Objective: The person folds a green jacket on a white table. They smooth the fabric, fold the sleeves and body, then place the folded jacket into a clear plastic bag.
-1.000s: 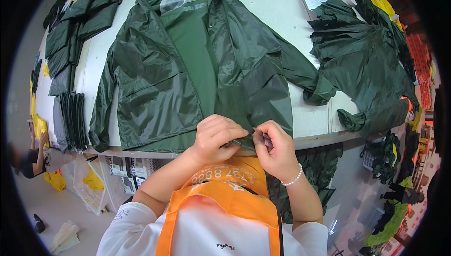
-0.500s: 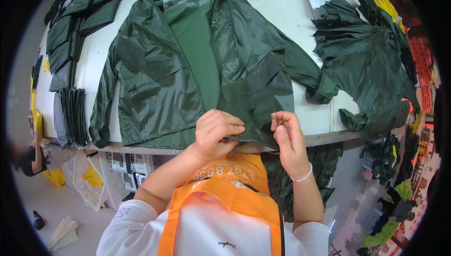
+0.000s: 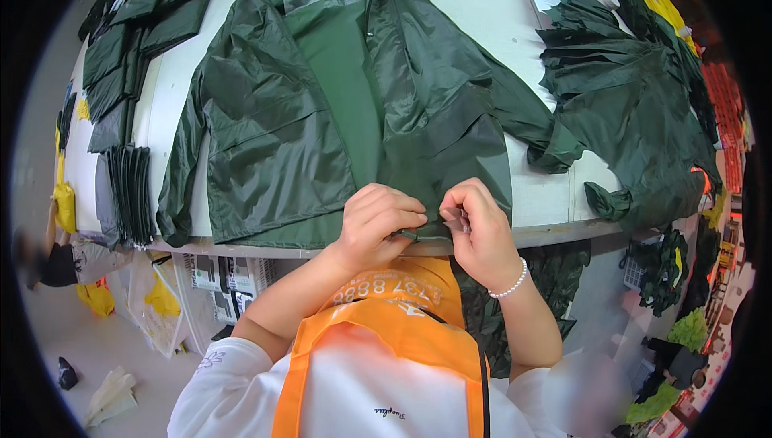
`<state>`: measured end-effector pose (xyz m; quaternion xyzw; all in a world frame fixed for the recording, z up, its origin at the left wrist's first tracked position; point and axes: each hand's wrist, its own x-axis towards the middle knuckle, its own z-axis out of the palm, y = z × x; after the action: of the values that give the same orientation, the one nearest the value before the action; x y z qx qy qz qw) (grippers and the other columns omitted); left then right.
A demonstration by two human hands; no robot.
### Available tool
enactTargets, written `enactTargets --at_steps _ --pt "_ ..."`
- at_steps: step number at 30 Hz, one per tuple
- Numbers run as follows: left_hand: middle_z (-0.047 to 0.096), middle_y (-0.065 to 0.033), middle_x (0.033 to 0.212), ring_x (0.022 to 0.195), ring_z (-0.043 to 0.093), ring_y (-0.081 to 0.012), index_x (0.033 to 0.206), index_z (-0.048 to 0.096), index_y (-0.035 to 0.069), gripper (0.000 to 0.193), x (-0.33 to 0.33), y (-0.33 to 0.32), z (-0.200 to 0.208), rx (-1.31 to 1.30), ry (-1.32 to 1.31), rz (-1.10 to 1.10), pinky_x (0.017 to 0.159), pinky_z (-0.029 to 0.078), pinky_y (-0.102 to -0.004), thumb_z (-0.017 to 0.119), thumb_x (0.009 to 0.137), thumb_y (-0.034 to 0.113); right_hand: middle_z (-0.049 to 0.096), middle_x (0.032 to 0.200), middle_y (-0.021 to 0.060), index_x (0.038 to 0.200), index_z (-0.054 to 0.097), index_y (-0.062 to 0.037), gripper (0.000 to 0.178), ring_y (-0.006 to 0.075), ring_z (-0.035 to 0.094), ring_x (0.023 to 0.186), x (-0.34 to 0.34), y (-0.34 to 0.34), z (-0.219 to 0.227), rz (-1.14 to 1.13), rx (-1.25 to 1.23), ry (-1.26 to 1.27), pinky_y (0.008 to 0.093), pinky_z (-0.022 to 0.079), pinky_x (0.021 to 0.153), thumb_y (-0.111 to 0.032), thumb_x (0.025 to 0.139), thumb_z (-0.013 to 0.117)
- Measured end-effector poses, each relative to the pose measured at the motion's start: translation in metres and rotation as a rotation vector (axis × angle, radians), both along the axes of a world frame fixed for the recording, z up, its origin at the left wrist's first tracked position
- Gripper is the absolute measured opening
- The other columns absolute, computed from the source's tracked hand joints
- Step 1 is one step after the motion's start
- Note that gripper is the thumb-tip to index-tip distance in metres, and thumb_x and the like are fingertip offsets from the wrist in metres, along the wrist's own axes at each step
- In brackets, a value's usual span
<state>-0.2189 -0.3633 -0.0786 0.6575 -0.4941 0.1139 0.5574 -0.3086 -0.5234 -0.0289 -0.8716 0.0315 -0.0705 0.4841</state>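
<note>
- So the change here: half a second ago the right hand (image 3: pixel 474 225) was held off to the side with its fingers spread; now it's brought back in near the left hand (image 3: pixel 379 221).
- The dark green jacket (image 3: pixel 277 132) is laid open on the white table (image 3: pixel 535 197), its hem set along the near edge, right where both hands are.
- Left hand: fingers curled, a bit of the hem apparently pinched. Pretty much unmoved on the cloth.
- Right hand: fingers bent, thumb brought close to the index finger; whether anything's gripped can't be told, tips too small.
- What it means, as a guess: that one spot on the hem is being worked by both hands again.
</note>
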Motion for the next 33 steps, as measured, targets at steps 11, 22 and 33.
enactTargets --at_steps 11,22,33 --pt "0.066 -0.0114 0.081 0.068 0.061 -0.0268 0.081 0.059 0.003 0.032 0.0 0.011 -0.005 -0.03 0.09 0.076 0.062 0.044 -0.0348 0.067 0.05 -0.002 0.057 0.095 0.0133 0.109 0.05 -0.002 0.032 0.0212 0.057 0.081 -0.004 -0.001 -0.005 -0.192 0.312 0.06 0.0291 0.048 0.074 -0.01 0.083 0.066" --pt "0.066 -0.0108 0.083 0.068 0.06 -0.0259 0.083 0.059 0.005 0.036 0.003 0.01 -0.005 -0.017 -0.04 0.094 0.061 0.042 -0.0349 0.071 0.05 0.001 0.052 0.087 0.0097 0.089 0.055 0.002 0.012 0.0183 0.057 0.068 0.0 -0.01 0.013 0.022 0.097 0.104 0.0265 0.047 0.06 -0.006 0.085 0.063" --pt "0.066 -0.0111 0.083 0.067 0.061 -0.0248 0.083 0.06 0.005 0.033 0.001 0.007 -0.001 -0.008 -0.107 0.088 0.06 0.041 -0.0348 0.072 0.052 0.007 0.055 0.082 0.009 0.086 0.056 0.002 0.013 0.0181 0.058 0.066 0.0 -0.007 0.007 0.002 0.15 0.107 0.0259 0.048 0.059 -0.006 0.083 0.065"
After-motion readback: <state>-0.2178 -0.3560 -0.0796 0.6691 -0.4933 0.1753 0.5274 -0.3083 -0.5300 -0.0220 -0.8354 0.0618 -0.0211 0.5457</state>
